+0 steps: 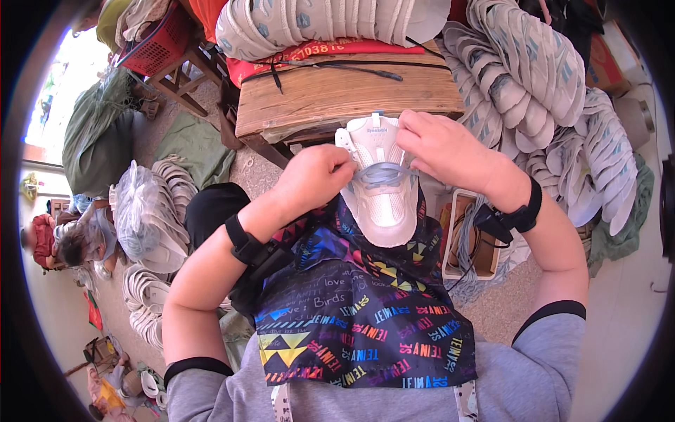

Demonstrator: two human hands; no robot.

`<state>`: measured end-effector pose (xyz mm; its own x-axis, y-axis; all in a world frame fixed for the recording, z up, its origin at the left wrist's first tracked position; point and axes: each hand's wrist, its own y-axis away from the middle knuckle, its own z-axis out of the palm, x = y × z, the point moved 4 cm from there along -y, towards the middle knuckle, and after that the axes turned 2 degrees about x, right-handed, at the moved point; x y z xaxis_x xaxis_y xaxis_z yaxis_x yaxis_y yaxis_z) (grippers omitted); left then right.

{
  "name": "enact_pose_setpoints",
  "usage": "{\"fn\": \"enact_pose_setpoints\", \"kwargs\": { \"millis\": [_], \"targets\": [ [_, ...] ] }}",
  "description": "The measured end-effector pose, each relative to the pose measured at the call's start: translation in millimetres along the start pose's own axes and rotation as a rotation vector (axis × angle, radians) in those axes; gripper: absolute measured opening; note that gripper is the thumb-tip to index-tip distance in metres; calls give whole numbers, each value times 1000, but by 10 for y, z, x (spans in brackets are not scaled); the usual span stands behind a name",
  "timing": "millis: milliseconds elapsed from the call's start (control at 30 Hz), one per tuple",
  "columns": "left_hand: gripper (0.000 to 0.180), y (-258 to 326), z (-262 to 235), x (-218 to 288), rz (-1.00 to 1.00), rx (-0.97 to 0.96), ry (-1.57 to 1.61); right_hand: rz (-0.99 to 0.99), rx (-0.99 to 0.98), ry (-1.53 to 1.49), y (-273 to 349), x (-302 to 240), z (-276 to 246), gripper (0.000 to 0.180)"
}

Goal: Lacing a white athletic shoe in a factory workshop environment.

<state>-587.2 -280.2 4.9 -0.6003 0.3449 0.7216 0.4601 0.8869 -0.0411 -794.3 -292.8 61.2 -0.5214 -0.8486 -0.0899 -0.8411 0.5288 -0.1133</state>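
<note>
A white mesh shoe upper (383, 218) lies over my lap with its toe toward me and its tongue at the table's edge. Blue-grey shoelace (385, 174) crosses its throat in several strands. My left hand (320, 172) is closed at the upper's left edge, fingers curled beside the lace. On the opposite edge, my right hand (443, 149) pinches near the tongue, thumb and fingers together. Whether either hand also grips a lace end is hidden by the fingers.
Ahead is a wooden table (351, 88) with a dark cord and a row of white uppers (330, 24). Stacked uppers (534, 77) crowd the right, above a box of laces (464, 239). Bagged uppers (148, 218) and a red basket (156, 42) are left; people sit farther off.
</note>
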Motion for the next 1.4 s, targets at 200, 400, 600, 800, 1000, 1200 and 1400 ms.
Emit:
{"fn": "enact_pose_setpoints", "kwargs": {
  "millis": [200, 400, 600, 800, 1000, 1200, 1400],
  "targets": [
    [17, -65, -224, 250, 298, 90, -344, 65, -94, -240, 59, 125, 53, 23],
    [26, -251, -317, 80, 242, -241, 84, 107, -95, -338, 89, 174, 187, 20],
    [18, -209, -269, 148, 255, -188, -68, 422, 49, -664, 118, 192, 489, 21],
    [12, -133, -154, -54, 230, -45, -57, 779, 124, -1394, -106, 75, 127, 18],
    [7, -169, -64, -66, 163, -10, 69, 301, 208, -294, -98, -21, 170, 9],
    [10, -141, -1, -2, 28, 176, 150, 181, 26, 205, -221, -283, 177, 13],
    [19, -46, -667, 526, 15, 110, 1067, 214, -127, 288, -396, -458, 243, 9]
  ]
}}
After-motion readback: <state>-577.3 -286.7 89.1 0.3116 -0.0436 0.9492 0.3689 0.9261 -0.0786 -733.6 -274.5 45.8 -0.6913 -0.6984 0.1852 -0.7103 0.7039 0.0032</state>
